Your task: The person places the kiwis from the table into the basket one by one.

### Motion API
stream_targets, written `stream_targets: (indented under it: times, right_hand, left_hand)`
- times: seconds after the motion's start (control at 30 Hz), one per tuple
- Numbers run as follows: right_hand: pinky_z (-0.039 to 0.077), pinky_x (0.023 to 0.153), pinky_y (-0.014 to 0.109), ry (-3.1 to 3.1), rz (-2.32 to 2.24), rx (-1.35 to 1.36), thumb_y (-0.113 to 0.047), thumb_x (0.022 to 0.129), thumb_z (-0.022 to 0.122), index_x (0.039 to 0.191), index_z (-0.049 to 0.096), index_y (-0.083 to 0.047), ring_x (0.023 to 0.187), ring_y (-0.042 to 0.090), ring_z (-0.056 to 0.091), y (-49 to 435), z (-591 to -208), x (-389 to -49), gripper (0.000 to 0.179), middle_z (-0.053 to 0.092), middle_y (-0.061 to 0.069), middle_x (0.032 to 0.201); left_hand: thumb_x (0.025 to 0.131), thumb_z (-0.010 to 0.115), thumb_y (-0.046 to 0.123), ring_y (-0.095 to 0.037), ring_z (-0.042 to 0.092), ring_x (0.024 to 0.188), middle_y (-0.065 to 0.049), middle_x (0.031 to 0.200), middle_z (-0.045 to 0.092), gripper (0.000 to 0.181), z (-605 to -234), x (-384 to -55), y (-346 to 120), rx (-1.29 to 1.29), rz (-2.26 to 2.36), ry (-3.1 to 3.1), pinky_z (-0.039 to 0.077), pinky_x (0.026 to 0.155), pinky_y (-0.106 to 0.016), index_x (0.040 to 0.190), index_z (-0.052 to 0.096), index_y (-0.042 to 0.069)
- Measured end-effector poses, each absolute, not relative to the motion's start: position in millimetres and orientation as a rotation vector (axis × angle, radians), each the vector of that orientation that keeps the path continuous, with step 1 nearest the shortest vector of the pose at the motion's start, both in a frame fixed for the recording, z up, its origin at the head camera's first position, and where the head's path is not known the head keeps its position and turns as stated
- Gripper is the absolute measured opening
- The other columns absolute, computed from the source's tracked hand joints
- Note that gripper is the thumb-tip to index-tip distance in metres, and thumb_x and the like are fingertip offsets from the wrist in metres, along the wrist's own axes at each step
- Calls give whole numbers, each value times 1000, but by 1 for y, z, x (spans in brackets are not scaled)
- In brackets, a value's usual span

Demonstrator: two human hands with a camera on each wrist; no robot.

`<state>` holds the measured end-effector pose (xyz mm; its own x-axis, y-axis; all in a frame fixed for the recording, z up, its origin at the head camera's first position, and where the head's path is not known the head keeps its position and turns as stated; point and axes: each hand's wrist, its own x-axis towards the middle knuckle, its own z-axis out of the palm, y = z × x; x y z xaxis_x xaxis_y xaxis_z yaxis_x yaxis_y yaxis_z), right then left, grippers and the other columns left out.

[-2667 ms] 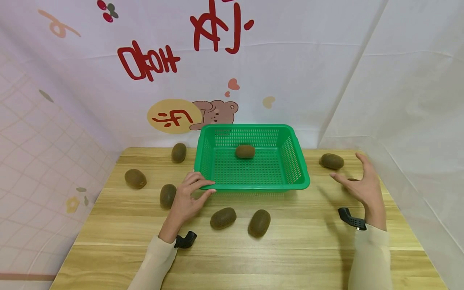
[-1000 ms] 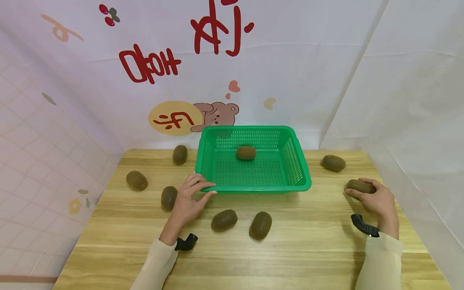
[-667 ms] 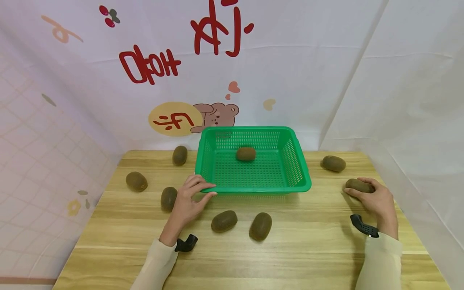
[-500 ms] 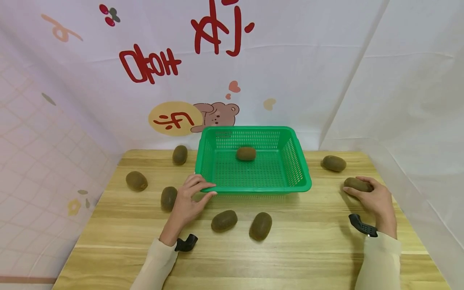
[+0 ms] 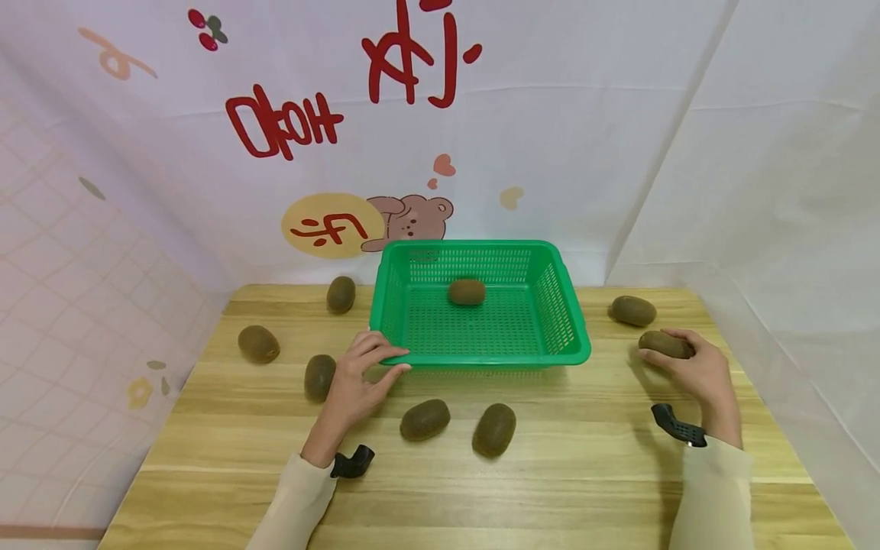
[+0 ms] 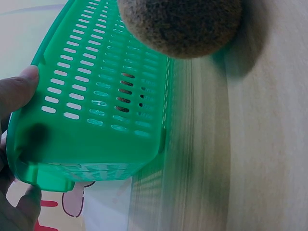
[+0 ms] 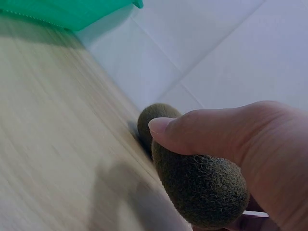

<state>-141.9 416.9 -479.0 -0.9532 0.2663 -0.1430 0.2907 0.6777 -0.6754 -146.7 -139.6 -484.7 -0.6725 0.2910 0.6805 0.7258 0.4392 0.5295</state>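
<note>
My right hand [image 5: 703, 373] grips a brown kiwi [image 5: 665, 344] at the table's right side, thumb along its near side; in the right wrist view this kiwi [image 7: 202, 187] fills the lower middle, close over the tabletop with a shadow beside it. My left hand [image 5: 357, 382] pinches the rim of a green plastic basket [image 5: 481, 359] at its front left corner. The left wrist view shows the thumb [image 6: 21, 89] on that rim. One kiwi [image 5: 467, 292] lies inside the basket, towards the back.
Behind the right hand lies another kiwi [image 5: 633, 311]. Two kiwis [image 5: 425, 420] [image 5: 494, 430] lie in front of the basket. Left of it are several more, one kiwi [image 5: 320, 377] partly behind the left hand. A white printed curtain [image 5: 550, 137] closes off the wooden table's [image 5: 550, 489] back and sides.
My right hand has come down onto the kiwi at the right, taken hold of it, and shifted it a little left and back. The left hand stays at the basket's corner.
</note>
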Motion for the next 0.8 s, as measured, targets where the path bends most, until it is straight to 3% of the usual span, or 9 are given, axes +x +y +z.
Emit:
stream_targets:
  times: [0.37,0.63,0.8]
  right_hand:
    - [41,100,65,2902,-1146,406,-59,87,75,153,46,-7,136,53,42,402,-473,-148,88,43,34,153]
    - [42,101,67,2900,-1148,364,-56,88,76,152,47,-6,136,58,41,387,-469,-153,86,39,36,155]
    - [45,98,65,2918,-1131,315,-56,89,75,152,46,-6,133,57,45,380,-468,-155,86,41,37,153]
  left_hand:
    - [80,86,8,-19,56,97,0,93,66,25,-485,-146,-141,-847,-1161,-2202,47,101,-34,104,81,13]
    - [80,86,6,-20,57,97,-1,93,67,25,-485,-147,-141,-849,-1160,-2191,45,111,-39,104,81,13]
    - [81,86,7,-19,57,98,0,94,67,25,-484,-146,-141,-846,-1168,-2200,45,108,-35,104,81,13]
